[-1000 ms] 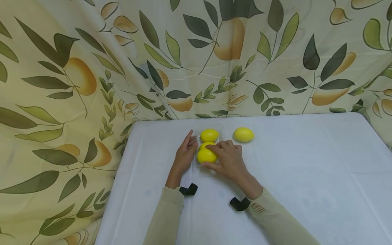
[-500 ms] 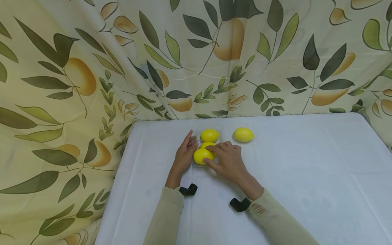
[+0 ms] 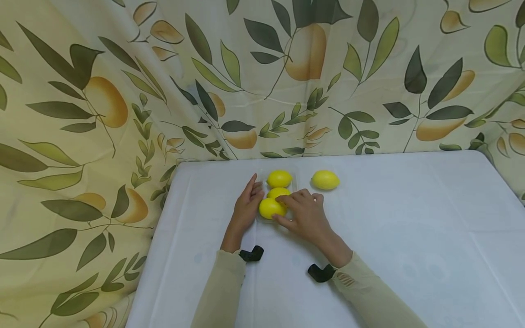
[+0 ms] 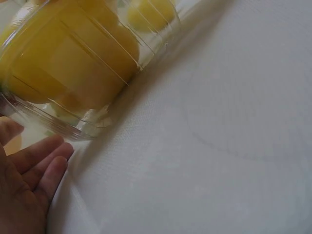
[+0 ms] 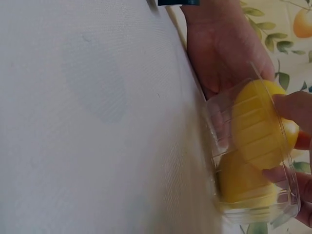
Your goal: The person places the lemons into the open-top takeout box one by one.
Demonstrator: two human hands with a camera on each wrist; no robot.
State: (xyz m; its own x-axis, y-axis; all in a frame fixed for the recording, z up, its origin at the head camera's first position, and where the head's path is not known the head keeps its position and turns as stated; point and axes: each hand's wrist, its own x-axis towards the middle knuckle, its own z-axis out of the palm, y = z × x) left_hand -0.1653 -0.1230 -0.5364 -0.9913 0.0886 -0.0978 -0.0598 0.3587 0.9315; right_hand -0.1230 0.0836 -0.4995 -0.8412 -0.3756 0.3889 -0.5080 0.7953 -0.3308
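A clear plastic container point(image 5: 292, 197) holds several yellow lemons, stacked on each other at its near end. In the head view, my right hand point(image 3: 306, 213) holds the nearest lemon point(image 3: 269, 208) between thumb and fingers. The right wrist view has that lemon point(image 5: 258, 124) high in the container, above another lemon point(image 5: 241, 183), with the thumb against its side. My left hand point(image 3: 247, 205) stands along the container's left wall, fingers extended. In the left wrist view its fingers point(image 4: 48, 173) lie right by the container's lower corner. A lemon point(image 3: 280, 178) sits at the far end.
Another lemon point(image 3: 326, 180) lies on the white tablecloth point(image 3: 402, 237), right of the container. A curtain with fruit and leaf print point(image 3: 229, 54) hangs behind and to the left of the table. Black cameras sit at the left wrist point(image 3: 252, 253) and right wrist point(image 3: 321, 273).
The nearest lemon has shifted slightly left toward the left hand, and the right thumb has followed. The left hand has stayed in place; the whole view has shifted a little.
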